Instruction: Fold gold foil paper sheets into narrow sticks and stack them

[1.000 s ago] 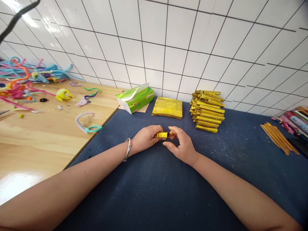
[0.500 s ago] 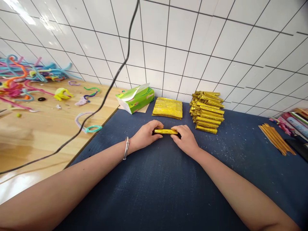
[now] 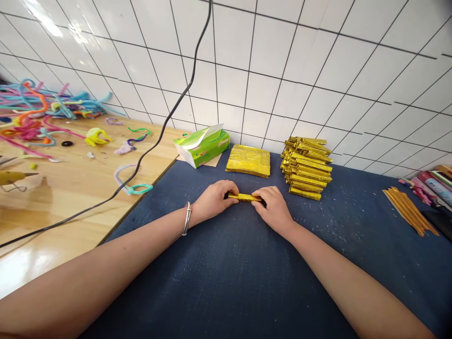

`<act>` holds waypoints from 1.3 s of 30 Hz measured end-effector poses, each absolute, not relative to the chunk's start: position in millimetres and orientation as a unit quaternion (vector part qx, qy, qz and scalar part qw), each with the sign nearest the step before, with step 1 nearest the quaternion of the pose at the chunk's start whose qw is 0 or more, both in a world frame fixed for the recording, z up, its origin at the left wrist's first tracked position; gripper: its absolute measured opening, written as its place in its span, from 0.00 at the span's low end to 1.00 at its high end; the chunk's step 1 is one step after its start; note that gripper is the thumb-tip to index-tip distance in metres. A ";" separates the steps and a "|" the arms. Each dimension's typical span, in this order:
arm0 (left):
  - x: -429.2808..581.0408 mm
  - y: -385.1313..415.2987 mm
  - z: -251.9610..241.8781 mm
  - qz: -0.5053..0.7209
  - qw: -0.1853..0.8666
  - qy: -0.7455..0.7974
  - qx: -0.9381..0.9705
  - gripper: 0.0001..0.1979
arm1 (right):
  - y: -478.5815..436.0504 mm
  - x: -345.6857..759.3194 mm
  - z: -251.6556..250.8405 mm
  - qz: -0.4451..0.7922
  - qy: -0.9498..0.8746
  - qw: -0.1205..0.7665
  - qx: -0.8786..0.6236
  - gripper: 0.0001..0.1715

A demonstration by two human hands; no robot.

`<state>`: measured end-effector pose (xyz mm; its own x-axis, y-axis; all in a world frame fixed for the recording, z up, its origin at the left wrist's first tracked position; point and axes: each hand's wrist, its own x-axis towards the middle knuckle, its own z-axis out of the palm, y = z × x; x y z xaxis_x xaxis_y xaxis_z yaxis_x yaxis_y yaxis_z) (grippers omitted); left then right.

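Observation:
A narrow strip of folded gold foil paper lies level between my hands, just above or on the dark blue table cover. My left hand, with a silver bangle at the wrist, pinches its left end. The right end is gripped by the thumb and fingers of my right hand. Behind my hands sits a flat stack of gold foil paper sheets. To its right rises a pile of similar folded gold foil strips. My fingers hide both ends of the held strip.
A green tissue box stands at the back left. Tangled pipe cleaners cover part of the wooden table, with a yellow glue gun nearby. A black cable hangs across the view. Brown strips lie at right.
The whole view has shifted slightly, bringing the glue gun into sight at left. Both hands still hold the gold strip, which now tilts slightly down toward its right end.

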<state>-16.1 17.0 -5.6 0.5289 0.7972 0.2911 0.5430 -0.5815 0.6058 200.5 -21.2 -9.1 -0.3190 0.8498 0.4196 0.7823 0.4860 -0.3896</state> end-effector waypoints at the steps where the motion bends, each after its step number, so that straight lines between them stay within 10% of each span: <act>1: -15.9 16.9 -5.7 0.278 0.227 0.397 0.844 0.06 | -21.3 200.2 -8.8 0.058 -0.810 0.294 -0.504 0.09; 24: -17.6 13.4 -5.7 0.389 0.358 0.398 0.750 0.12 | -18.5 205.3 -7.4 0.137 -0.770 0.351 -0.515 0.18; 39: -16.6 1.9 0.5 0.401 0.263 0.349 0.805 0.11 | -26.5 199.1 0.0 0.198 -0.780 0.382 -0.453 0.17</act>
